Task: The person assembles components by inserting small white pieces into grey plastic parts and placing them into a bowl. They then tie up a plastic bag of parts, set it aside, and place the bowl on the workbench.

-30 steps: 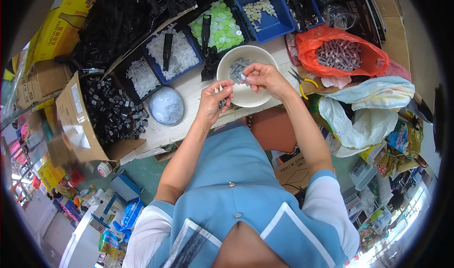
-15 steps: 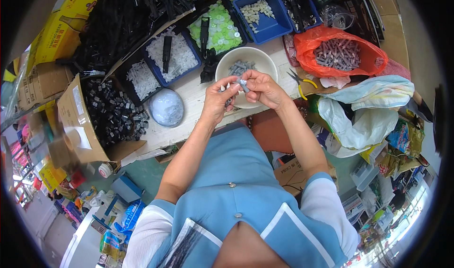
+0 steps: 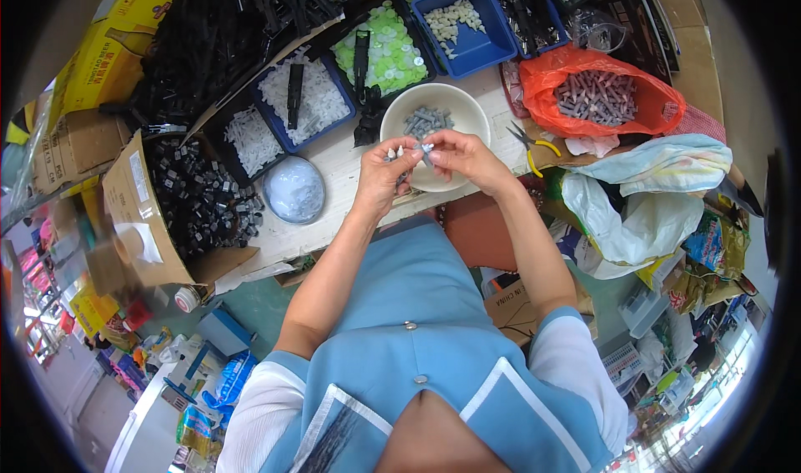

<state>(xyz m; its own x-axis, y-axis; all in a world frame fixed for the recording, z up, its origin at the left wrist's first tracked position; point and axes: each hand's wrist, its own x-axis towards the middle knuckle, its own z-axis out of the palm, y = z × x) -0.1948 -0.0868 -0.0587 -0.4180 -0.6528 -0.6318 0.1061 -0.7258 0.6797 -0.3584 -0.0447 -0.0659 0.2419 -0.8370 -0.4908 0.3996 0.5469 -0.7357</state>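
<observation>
In front of me, both hands meet over the near rim of a cream bowl that holds small grey plastic cylinders. My left hand is closed around several grey pieces with white tips, which poke out by the thumb. Between my two hands is one grey piece with a white end, pinched by my right hand. The left fingertips touch or nearly touch that piece; exact contact is too small to tell.
Right of the bowl lie yellow-handled pliers and a red plastic bag of similar pieces. To the left are a round dish, a blue tray of white parts and a cardboard box of black parts. Behind stands another blue tray.
My right hand and the grey piece have shifted slightly and turned. White tips now show more plainly at my left thumb.
</observation>
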